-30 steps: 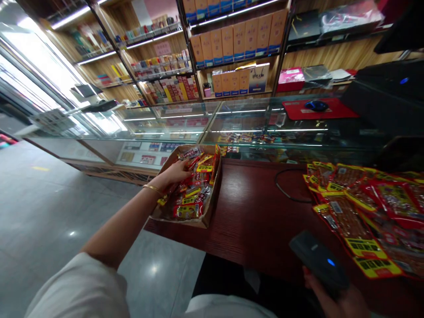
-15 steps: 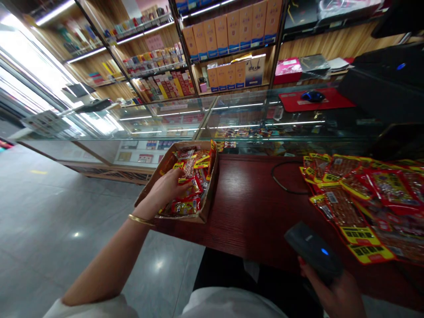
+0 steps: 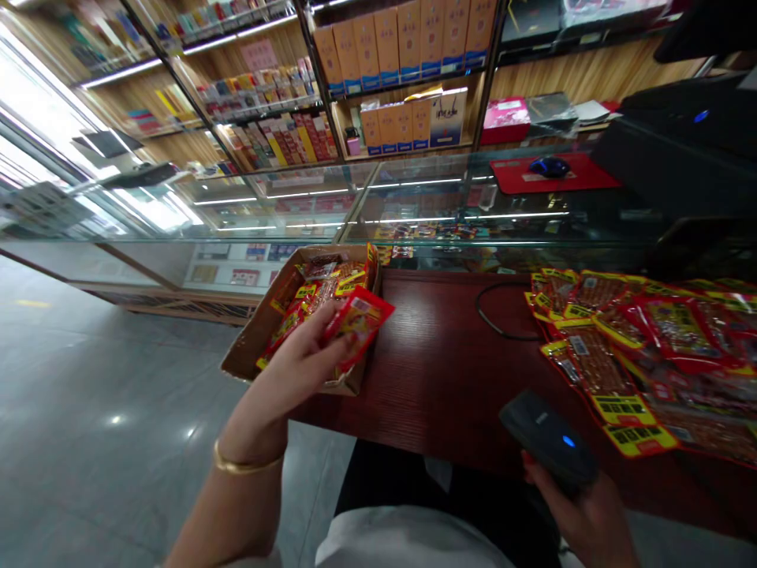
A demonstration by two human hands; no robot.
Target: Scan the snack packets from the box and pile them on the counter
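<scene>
My left hand [image 3: 304, 359] is closed on a red snack packet [image 3: 362, 319], lifted over the right side of an open cardboard box [image 3: 244, 355]. More shiny red and yellow snack packets [image 3: 299, 304] fill that box. Low on the right, my right hand [image 3: 583, 509] grips a dark barcode scanner [image 3: 550, 442] with a blue light glowing on its top. The scanner's head points up and left above the brown counter. To its right lies a heap of red and yellow snack packets [image 3: 603, 363], spread over one another.
The dark red-brown wooden counter [image 3: 426, 355] lies between the box and the heap. A black cable [image 3: 482, 312] loops on it. Behind stands a glass display case [image 3: 414, 197] with a red mouse pad [image 3: 591, 180] and a computer mouse [image 3: 549, 166]. Stocked shelves line the wall.
My left hand has come up out of the box toward me and to the right, now with a red packet in it. My right hand still holds the scanner; the whole view has shifted slightly.
</scene>
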